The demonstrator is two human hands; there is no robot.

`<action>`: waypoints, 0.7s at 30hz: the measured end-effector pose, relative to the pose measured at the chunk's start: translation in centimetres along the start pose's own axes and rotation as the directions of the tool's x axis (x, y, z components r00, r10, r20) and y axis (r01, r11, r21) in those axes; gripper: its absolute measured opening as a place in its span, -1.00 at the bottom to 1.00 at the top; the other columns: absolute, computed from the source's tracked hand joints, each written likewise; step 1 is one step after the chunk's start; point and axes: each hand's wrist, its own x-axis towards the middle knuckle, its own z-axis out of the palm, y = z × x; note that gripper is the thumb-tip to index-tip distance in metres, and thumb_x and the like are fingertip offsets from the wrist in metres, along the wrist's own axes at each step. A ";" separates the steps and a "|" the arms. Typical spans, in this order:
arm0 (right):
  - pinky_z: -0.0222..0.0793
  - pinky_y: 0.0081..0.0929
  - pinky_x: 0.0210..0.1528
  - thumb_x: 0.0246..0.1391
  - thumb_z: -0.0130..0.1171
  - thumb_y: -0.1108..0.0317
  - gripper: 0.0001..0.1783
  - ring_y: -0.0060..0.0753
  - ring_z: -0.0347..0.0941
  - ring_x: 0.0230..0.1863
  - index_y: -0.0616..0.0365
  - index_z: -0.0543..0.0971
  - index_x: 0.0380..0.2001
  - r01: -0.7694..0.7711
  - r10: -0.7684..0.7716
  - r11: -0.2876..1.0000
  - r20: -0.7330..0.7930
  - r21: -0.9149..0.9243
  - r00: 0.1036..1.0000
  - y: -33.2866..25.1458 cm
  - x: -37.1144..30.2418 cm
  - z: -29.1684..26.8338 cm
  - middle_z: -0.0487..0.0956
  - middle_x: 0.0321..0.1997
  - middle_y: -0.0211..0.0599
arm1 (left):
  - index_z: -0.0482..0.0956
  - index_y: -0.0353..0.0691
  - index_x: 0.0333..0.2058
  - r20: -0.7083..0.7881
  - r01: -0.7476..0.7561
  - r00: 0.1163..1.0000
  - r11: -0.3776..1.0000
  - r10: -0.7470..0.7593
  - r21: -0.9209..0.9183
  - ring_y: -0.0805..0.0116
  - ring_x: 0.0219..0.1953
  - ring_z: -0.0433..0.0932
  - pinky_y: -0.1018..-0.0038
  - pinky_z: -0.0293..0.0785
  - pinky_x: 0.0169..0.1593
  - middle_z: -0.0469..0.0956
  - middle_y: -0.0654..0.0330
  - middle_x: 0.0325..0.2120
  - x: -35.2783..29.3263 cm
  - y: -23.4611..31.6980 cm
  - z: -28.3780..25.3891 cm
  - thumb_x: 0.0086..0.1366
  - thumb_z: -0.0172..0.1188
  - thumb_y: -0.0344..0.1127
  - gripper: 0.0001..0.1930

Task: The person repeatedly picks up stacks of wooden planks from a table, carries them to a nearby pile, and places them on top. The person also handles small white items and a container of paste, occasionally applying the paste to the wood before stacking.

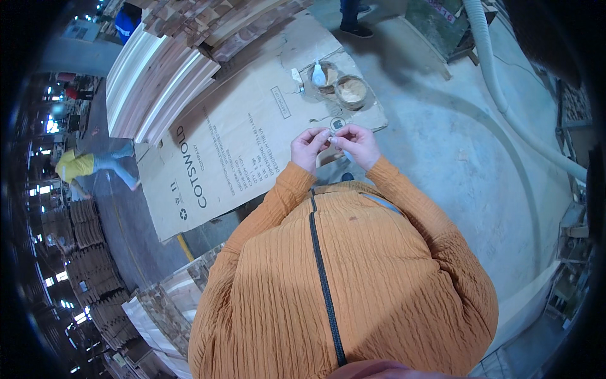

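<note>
My left hand and my right hand meet in front of my body, with their fingertips pinched together. Between them is something small and pale, too small to name. Below the fingers of my right hand a bit of light blue shows. Both hands are over the near right edge of a printed cardboard sheet. Just beyond them, on the sheet, two round tubs stand side by side. The right tub holds a tan material. A white squeeze bottle with a thin nozzle rests in the left one.
Long pale wooden boards are stacked at the far left of the cardboard. A thick ribbed hose curves down the right side over the grey floor. A person in a yellow top walks at the left, and another person's shoes show at the top.
</note>
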 end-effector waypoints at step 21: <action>0.38 -0.69 -0.41 0.06 0.17 0.41 -0.87 -0.68 0.43 -0.48 0.23 0.51 -0.33 -0.039 0.036 0.993 0.021 0.114 0.999 1.2 0.0 -0.1 0.55 -0.42 -0.39 | 0.51 -0.31 -0.27 -0.041 0.092 0.994 0.976 -0.102 -0.197 0.47 -0.41 0.46 0.56 0.48 -0.34 0.51 0.22 -0.42 -0.9 0.7 1.5 0.21 0.15 -0.41 -0.87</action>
